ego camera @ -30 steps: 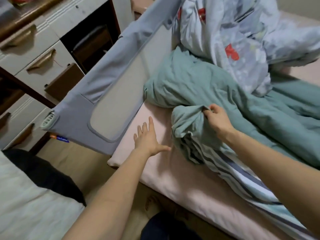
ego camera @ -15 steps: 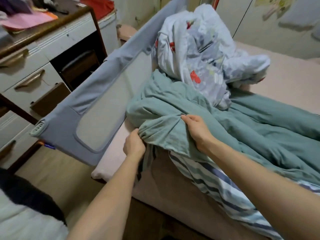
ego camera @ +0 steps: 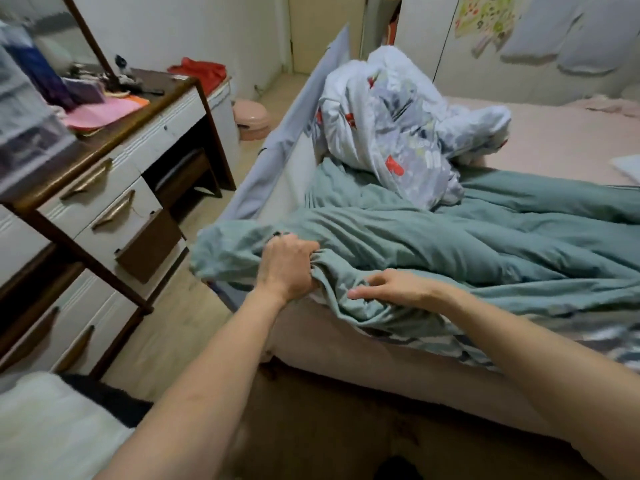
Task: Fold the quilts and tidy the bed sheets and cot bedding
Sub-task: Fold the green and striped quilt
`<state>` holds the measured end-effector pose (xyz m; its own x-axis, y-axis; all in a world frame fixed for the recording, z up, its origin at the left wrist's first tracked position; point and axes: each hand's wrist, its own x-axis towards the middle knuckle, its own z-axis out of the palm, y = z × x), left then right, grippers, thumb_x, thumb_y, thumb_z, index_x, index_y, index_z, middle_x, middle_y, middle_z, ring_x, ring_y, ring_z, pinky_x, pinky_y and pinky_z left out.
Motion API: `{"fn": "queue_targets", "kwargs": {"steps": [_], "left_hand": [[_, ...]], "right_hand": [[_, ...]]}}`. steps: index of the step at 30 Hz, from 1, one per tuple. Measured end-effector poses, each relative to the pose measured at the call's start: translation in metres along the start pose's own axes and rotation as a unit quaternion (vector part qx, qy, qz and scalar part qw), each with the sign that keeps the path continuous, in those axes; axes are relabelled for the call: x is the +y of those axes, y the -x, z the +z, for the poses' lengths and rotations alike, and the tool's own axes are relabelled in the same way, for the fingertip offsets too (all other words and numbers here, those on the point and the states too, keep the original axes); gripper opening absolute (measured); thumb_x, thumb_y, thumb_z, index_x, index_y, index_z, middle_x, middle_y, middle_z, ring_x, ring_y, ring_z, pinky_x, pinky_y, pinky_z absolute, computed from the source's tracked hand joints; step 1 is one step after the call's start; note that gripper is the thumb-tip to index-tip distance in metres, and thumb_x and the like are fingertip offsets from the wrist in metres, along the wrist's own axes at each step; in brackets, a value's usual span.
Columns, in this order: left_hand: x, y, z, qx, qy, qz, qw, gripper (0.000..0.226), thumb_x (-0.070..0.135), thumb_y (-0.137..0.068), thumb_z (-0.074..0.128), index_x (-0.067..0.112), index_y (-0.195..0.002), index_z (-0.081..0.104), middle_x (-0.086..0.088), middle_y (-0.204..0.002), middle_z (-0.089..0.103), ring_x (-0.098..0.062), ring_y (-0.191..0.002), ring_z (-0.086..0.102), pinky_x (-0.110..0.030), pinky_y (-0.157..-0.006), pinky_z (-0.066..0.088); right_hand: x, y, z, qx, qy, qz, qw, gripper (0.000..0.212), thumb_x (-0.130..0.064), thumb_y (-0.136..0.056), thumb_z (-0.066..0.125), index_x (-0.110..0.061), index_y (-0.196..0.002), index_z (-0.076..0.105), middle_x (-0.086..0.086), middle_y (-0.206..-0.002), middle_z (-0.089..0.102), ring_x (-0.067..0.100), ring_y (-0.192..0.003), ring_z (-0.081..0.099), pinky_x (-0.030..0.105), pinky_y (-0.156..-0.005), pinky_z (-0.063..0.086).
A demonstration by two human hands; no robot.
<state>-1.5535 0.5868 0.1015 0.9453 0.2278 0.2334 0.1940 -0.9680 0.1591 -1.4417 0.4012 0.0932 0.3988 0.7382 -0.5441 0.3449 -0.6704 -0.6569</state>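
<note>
The left hand (ego camera: 289, 268) grips a bunched corner of the green quilt (ego camera: 467, 244), which sprawls from centre toward 3 o'clock over the bed (ego camera: 554, 140). The right hand (ego camera: 391, 289) rests on it, fingers loosely curled. Judging by this, the corner-finding step is underway; next, locate the matching corner and pull the edge straight.

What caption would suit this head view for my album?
Left hand grips the crumpled green quilt at the bed's corner; right hand rests on it.
</note>
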Motion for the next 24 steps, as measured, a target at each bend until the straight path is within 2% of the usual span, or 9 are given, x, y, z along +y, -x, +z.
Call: {"fn": "queue_targets", "kwargs": {"steps": [4, 6, 9, 11, 14, 18, 20, 22, 24], "left_hand": [[-0.014, 0.023, -0.048, -0.281, -0.051, 0.044, 0.957, 0.027, 0.037, -0.075, 0.056, 0.017, -0.062, 0.045, -0.008, -0.08, 0.063, -0.026, -0.067, 0.051, -0.03, -0.059, 0.036], [-0.016, 0.039, -0.053, -0.478, 0.015, -0.012, 0.878, 0.019, 0.037, -0.08, 0.054, 0.018, -0.078, 0.054, -0.008, -0.095, 0.06, -0.026, -0.079, 0.052, -0.032, -0.069, 0.042], [-0.023, 0.073, -0.043, -0.608, 0.013, -0.064, 0.791, 0.04, 0.044, -0.078, 0.056, 0.021, -0.11, 0.049, -0.008, -0.116, 0.051, -0.028, -0.102, 0.052, -0.036, -0.086, 0.044], [-0.032, 0.081, -0.036, -0.593, -0.006, -0.058, 0.803, 0.047, 0.05, -0.078, 0.059, 0.019, -0.112, 0.051, -0.008, -0.12, 0.052, -0.026, -0.098, 0.054, -0.038, -0.082, 0.049], [-0.045, 0.071, -0.034, -0.447, 0.013, -0.025, 0.894, 0.024, 0.035, -0.088, 0.056, 0.012, -0.094, 0.055, -0.012, -0.108, 0.059, -0.024, -0.081, 0.052, -0.034, -0.071, 0.047], [-0.036, 0.048, -0.031, -0.291, -0.005, -0.016, 0.957, 0.006, 0.008, -0.091, 0.045, 0.009, -0.089, 0.05, -0.014, -0.11, 0.059, -0.032, -0.096, 0.057, -0.038, -0.078, 0.047], [-0.03, 0.04, -0.026, -0.239, -0.019, -0.009, 0.971, 0.018, 0.004, -0.092, 0.042, 0.008, -0.101, 0.057, -0.013, -0.115, 0.058, -0.031, -0.106, 0.056, -0.04, -0.087, 0.048], [-0.028, 0.026, -0.017, -0.208, -0.043, 0.009, 0.977, 0.026, 0.002, -0.094, 0.038, 0.007, -0.111, 0.057, -0.013, -0.12, 0.056, -0.03, -0.115, 0.05, -0.039, -0.092, 0.044], [-0.027, 0.013, -0.007, -0.2, -0.047, 0.021, 0.979, 0.026, 0.004, -0.095, 0.04, 0.007, -0.115, 0.055, -0.013, -0.122, 0.052, -0.029, -0.119, 0.044, -0.038, -0.097, 0.043]], "right_hand": [[-0.035, 0.032, 0.036, -0.045, 0.003, 0.063, 0.997, 0.064, -0.085, -0.058, 0.057, -0.025, -0.053, 0.035, -0.008, -0.046, 0.033, 0.014, -0.049, 0.03, 0.034, -0.065, 0.027], [-0.041, 0.039, 0.052, -0.051, 0.025, 0.085, 0.995, 0.058, -0.081, -0.065, 0.057, -0.026, -0.054, 0.04, -0.015, -0.041, 0.038, 0.01, -0.048, 0.035, 0.03, -0.063, 0.031], [-0.036, 0.041, 0.078, -0.049, 0.058, 0.09, 0.993, 0.065, -0.081, -0.066, 0.058, -0.024, -0.051, 0.031, -0.008, -0.049, 0.03, 0.012, -0.047, 0.029, 0.029, -0.06, 0.029], [-0.026, 0.041, 0.087, 0.01, 0.031, 0.077, 0.997, 0.07, -0.084, -0.062, 0.059, -0.021, -0.05, 0.031, -0.002, -0.053, 0.026, 0.017, -0.051, 0.027, 0.029, -0.061, 0.03], [-0.015, 0.043, 0.084, 0.138, -0.037, 0.07, 0.987, 0.085, -0.089, -0.056, 0.058, -0.005, -0.058, 0.049, 0.005, -0.057, 0.035, 0.018, -0.055, 0.034, 0.022, -0.056, 0.035], [-0.01, 0.05, 0.067, 0.091, 0.01, 0.076, 0.993, 0.082, -0.089, -0.045, 0.065, -0.028, -0.1, 0.066, -0.017, -0.094, 0.059, -0.002, -0.084, 0.051, 0.022, -0.077, 0.04], [-0.007, 0.051, 0.063, 0.091, 0.128, 0.058, 0.986, 0.073, -0.066, -0.055, 0.079, -0.027, -0.113, 0.059, -0.023, -0.103, 0.051, 0.002, -0.098, 0.049, 0.024, -0.084, 0.041], [-0.002, 0.044, 0.056, 0.184, 0.138, 0.008, 0.973, 0.023, -0.033, -0.073, 0.078, -0.023, -0.087, 0.063, -0.013, -0.086, 0.061, 0.01, -0.084, 0.057, 0.029, -0.07, 0.041], [0.0, 0.037, 0.043, 0.287, 0.082, -0.003, 0.954, 0.012, -0.012, -0.08, 0.066, -0.024, -0.079, 0.061, -0.002, -0.089, 0.068, 0.015, -0.085, 0.061, 0.03, -0.069, 0.042]]}}
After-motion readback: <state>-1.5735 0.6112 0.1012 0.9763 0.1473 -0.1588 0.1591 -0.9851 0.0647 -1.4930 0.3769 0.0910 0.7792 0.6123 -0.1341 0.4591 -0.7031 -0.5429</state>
